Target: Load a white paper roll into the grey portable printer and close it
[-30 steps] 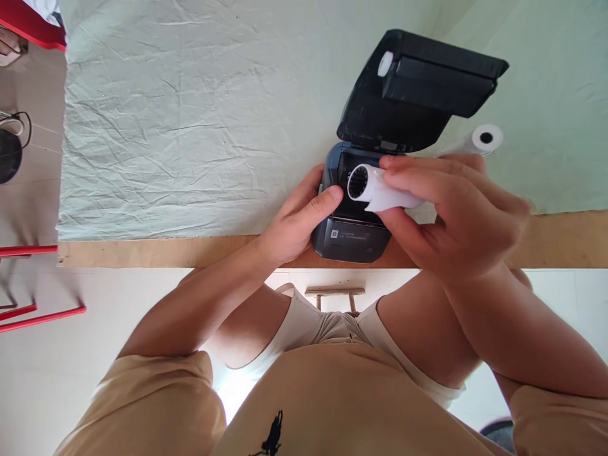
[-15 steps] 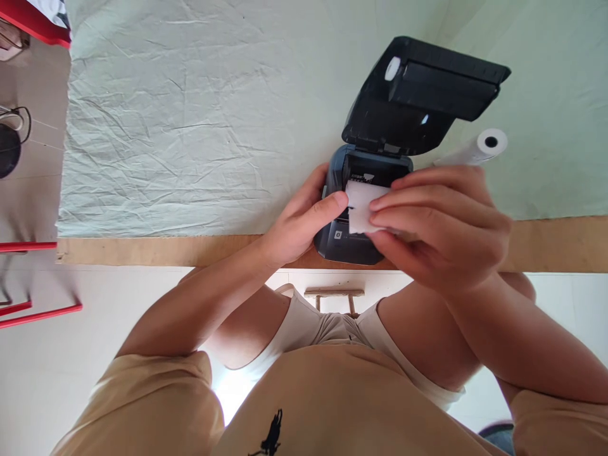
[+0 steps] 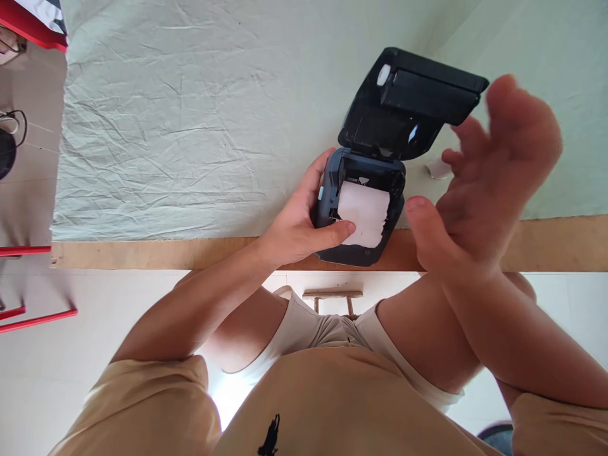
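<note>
A dark label printer (image 3: pixel 349 254) sits at the table's front edge with its hinged lid (image 3: pixel 418 95) standing raised. White paper (image 3: pixel 365 206) lies in its compartment, one end reaching over the front lip. My left hand (image 3: pixel 301 228) grips the printer's left side, its thumb pressing on the paper. To the right, my right hand (image 3: pixel 494 164) is raised and empty, fingers spread, close to the lid's right corner. Behind it, a white paper roll (image 3: pixel 439 168) on the cloth is mostly hidden by that hand.
A pale green cloth (image 3: pixel 190 126) covers the table, wrinkled on the left, with a bare wooden edge (image 3: pixel 142 253) in front. Red-edged items (image 3: pixel 38 31) and a black cable (image 3: pixel 21 123) are off the table at left. A wooden stool (image 3: pixel 332 294) shows below.
My right hand has let go of the paper and moved up and right, opening beside the lid. The paper now lies in the printer, and my left thumb rests on it.
</note>
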`<state>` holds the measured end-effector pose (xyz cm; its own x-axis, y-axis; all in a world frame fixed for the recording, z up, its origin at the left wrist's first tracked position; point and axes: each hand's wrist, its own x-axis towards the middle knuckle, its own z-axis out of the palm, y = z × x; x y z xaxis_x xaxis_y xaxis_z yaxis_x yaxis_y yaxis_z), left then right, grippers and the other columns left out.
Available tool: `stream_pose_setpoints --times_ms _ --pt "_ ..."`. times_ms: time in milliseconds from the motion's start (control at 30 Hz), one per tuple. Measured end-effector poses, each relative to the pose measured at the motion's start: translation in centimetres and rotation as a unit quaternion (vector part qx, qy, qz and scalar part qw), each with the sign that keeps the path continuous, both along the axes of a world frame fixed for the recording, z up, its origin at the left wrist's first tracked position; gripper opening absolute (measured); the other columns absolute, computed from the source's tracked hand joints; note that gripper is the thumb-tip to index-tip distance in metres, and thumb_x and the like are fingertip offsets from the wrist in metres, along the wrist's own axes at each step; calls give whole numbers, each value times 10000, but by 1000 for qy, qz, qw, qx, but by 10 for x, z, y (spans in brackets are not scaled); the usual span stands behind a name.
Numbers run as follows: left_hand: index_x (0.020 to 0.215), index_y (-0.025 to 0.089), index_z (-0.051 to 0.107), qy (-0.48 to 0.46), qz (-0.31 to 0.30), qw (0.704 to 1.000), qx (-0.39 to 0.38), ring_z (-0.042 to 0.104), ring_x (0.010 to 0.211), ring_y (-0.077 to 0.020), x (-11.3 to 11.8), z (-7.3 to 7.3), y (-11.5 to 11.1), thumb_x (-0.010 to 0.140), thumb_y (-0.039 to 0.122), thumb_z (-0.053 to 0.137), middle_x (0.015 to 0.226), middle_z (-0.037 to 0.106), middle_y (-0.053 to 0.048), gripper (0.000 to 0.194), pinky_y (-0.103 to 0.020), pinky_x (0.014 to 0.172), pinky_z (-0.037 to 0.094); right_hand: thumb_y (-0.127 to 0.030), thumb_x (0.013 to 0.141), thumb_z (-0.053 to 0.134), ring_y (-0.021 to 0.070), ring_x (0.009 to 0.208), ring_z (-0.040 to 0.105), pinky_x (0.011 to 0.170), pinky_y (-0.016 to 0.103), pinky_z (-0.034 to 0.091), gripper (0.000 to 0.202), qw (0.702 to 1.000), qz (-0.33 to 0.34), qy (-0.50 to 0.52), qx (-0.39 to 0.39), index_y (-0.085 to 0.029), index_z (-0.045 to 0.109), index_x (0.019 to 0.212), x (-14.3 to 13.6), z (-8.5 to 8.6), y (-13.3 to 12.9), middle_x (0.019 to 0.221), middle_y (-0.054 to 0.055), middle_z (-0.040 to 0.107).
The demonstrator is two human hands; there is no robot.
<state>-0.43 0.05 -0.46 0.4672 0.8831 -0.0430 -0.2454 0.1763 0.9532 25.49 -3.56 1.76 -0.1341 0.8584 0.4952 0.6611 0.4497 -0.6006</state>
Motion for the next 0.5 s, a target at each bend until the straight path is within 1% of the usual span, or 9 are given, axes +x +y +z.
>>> stream_pose_setpoints --times_ms 33,100,167,200,267,300,333,400,500 --pt "1815 336 617 3 2 1000 -4 804 1623 -559 -1 -1 0 804 720 1151 1722 779 -187 1206 -696 1290 711 -560 1275 494 401 1991 412 1456 692 611 793 1000 15 23 5 -644 163 1991 0 -2 1 2082 28 341" --pt "1830 346 608 8 5 1000 -7 824 1588 -542 -2 -3 1 807 715 1153 1675 802 -178 1217 -668 1256 733 -615 1270 556 387 1846 637 1364 638 694 688 992 31 107 59 -650 422 1944 -1 -8 4 1944 28 580" --pt "1826 355 610 8 5 1000 -1 835 1565 -518 -4 -7 2 792 718 1163 1658 813 -161 1228 -644 1251 743 -629 1278 496 387 1582 833 1177 623 769 593 983 45 157 90 -609 595 1862 -2 -13 7 1727 59 743" --pt "1823 359 610 7 3 1000 1 833 1566 -507 -5 -8 3 786 719 1166 1668 813 -153 1230 -640 1263 744 -597 1288 443 385 1427 893 1105 637 782 565 980 47 165 99 -596 645 1816 -3 -14 7 1602 65 792" --pt "1823 366 605 5 0 1000 2 827 1579 -492 -6 -10 3 788 710 1164 1723 798 -141 1226 -644 1297 740 -506 1300 363 375 1197 922 1046 680 787 552 985 40 141 90 -577 685 1742 -3 -13 6 1404 63 823" --pt "1825 368 604 2 0 1000 3 823 1591 -491 -7 -9 4 793 697 1164 1763 780 -140 1219 -649 1313 736 -474 1304 349 376 1178 915 1051 695 787 544 990 35 114 75 -569 686 1720 -3 -12 5 1371 63 824" --pt "1824 368 608 -1 -1 1000 3 815 1612 -493 -7 -8 3 798 677 1166 1808 756 -143 1209 -653 1331 730 -462 1306 361 385 1234 905 1060 696 788 522 994 32 87 58 -559 680 1707 -2 -11 4 1389 68 823" --pt "1802 359 637 -13 -5 1000 2 791 1660 -503 -6 -6 2 816 673 1158 1862 720 -152 1159 -653 1361 717 -477 1299 460 399 1432 857 1095 662 791 468 997 45 52 24 -538 650 1722 -2 -11 3 1529 83 810" --pt "1749 366 685 -29 0 999 -15 759 1710 -509 -5 -2 -2 881 799 1084 1817 754 -150 1048 -643 1375 712 -532 1263 594 392 1522 815 1153 621 791 571 996 77 43 -7 -481 532 1829 -4 -19 3 1679 120 764"
